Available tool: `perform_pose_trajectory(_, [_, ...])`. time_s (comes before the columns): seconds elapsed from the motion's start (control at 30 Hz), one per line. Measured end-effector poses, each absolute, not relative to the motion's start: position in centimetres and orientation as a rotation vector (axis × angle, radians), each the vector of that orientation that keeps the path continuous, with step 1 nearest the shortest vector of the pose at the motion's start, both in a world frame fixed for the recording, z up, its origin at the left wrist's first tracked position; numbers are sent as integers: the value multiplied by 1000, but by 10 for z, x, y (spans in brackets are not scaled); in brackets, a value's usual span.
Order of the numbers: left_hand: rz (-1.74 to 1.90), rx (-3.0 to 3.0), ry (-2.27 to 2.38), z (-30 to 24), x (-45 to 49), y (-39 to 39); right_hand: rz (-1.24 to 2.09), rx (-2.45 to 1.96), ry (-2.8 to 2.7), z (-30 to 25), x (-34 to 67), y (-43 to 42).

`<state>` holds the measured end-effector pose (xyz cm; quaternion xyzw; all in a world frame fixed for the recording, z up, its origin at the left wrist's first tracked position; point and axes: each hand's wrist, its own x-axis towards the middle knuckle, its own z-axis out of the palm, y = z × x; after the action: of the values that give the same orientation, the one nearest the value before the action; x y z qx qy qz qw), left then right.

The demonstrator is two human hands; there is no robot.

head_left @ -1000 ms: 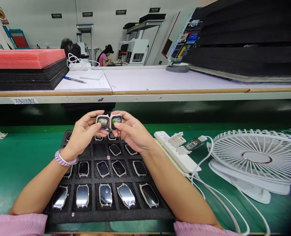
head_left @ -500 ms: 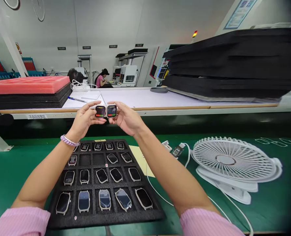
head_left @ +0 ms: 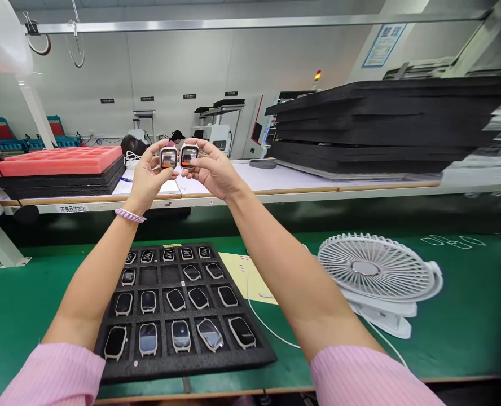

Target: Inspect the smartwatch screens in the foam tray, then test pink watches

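Raised in front of me, my left hand [head_left: 146, 177] pinches a strapless smartwatch [head_left: 168, 158] by its edges, its screen lit toward me. Close beside it, a second lit smartwatch [head_left: 189, 153] is held in my right hand [head_left: 219, 175], whose thumb lies over the lower part of the screen. Both screens show a picture with coloured marks at the bottom, too small to read. Below my forearms, a black foam tray [head_left: 191, 369] carries rows of watches, such as one dark-screened watch [head_left: 180, 336] in the front row. Bare foam shows in two second-row pockets.
A white fan [head_left: 364, 268] stands right of my forearm, with a white cable [head_left: 271, 330] nearby. A yellow sheet [head_left: 250, 279] lies beside the tray. On the shelf are red foam [head_left: 60, 162] at left and stacked black foam [head_left: 386, 129] at right. Distant people sit behind.
Both hands have risen with the two watches, while my view has tilted up. My right thumb has come onto its watch's screen, and my left thumb has shifted below its watch.
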<state>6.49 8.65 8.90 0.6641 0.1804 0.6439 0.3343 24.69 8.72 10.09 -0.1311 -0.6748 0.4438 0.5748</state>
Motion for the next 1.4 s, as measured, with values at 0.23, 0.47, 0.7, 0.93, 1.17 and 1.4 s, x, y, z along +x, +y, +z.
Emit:
perform_pose_trajectory(0.23, [1701,1919,391,86,54,105,1007,-292,-1673,103,248,84])
perform_pose_trajectory(0.47, [1736,2022,350,87,50,109,984,-276,-1725,109,250,80])
perform_pose_trajectory(0.7, [1690,1936,388,71,50,84,999,-331,-1731,87,250,66])
perform_pose_trajectory(0.93, [1475,1801,514,16,42,47,1157,-403,-1655,25,247,42])
perform_pose_trajectory(1.17, [1466,1718,574,-9,42,33,1246,-419,-1596,-5,244,34])
perform_pose_trajectory(1.4, [1485,1710,600,-8,44,31,1209,-438,-1626,-6,245,32])
